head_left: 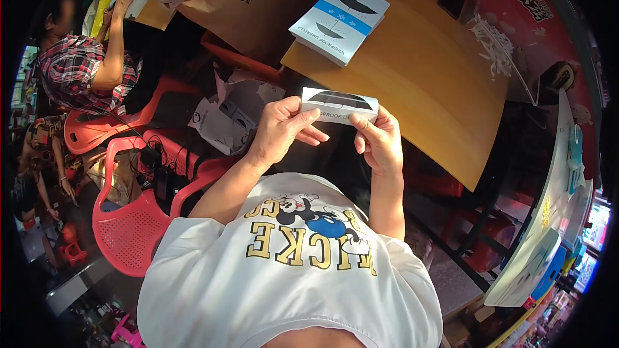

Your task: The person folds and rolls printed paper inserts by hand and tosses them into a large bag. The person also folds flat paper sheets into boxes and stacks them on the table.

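Between my two hands is a folded white printed card (340, 104), showing a black umbrella picture and part of the lettering "WINDPROOF UMBRELLA". My left hand (281, 130) pinches its left end, thumb on the front face. At the right end, my right hand (379, 138) grips it with the thumb low on the front and fingers partly hidden behind. The card is held in the air just off the near edge of the wooden table (412, 84). Beyond it on the table lies a stack of similar flat cards (338, 20) with umbrella pictures and a blue band.
A dark phone (452, 0) and a clear bin of white paper strips (493, 45) are on the table's far side. Left are a large brown paper sack (258, 13), an open bag of printed scraps (225, 119) and a red plastic chair (132, 232). Another person (84, 71) handles cards.
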The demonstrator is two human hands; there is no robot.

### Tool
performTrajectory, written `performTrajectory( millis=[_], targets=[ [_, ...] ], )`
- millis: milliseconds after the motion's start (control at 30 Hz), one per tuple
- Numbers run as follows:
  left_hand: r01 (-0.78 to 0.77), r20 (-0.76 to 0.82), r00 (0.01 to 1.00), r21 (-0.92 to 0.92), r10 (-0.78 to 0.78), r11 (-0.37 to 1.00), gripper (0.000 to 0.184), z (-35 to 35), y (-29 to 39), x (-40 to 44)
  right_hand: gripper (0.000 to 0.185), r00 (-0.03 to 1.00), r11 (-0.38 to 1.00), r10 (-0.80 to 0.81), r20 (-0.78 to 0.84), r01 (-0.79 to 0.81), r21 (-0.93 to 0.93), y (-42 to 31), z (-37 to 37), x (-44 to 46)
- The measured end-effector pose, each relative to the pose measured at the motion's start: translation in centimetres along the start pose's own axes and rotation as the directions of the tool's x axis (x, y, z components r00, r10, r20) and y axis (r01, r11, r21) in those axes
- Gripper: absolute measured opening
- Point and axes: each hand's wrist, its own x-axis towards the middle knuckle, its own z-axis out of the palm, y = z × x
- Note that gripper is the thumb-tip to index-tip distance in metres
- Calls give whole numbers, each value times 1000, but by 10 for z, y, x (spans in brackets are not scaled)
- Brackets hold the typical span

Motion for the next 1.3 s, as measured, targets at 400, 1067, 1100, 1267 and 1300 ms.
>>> performTrajectory(
  millis=[400, 1067, 1100, 1267, 1300],
  targets=[
    [-177, -208, 959, 87, 191, 980, 21, 26, -24, 16, 12, 988, 985, -128, -88, 116, -130, 14, 6, 5],
    [74, -37, 996, -192, -83, 979, 27, -27, -13, 6, 27, 995, 826, -1, -96, -53, -561, -8, -7, 1],
    [89, -35, 995, -130, -94, 988, 26, -33, -12, 4, 25, 989, 860, -50, -140, -28, -509, 1, -9, 4],
    [48, -67, 996, -64, -53, 997, 22, -62, -12, -7, 25, 999, 908, 36, 32, -20, -418, 14, -7, 7],
    [53, -51, 997, -97, -58, 994, 23, -66, -9, -10, 20, 996, 925, 55, 75, -22, -378, 17, -6, 7]
  ],
)
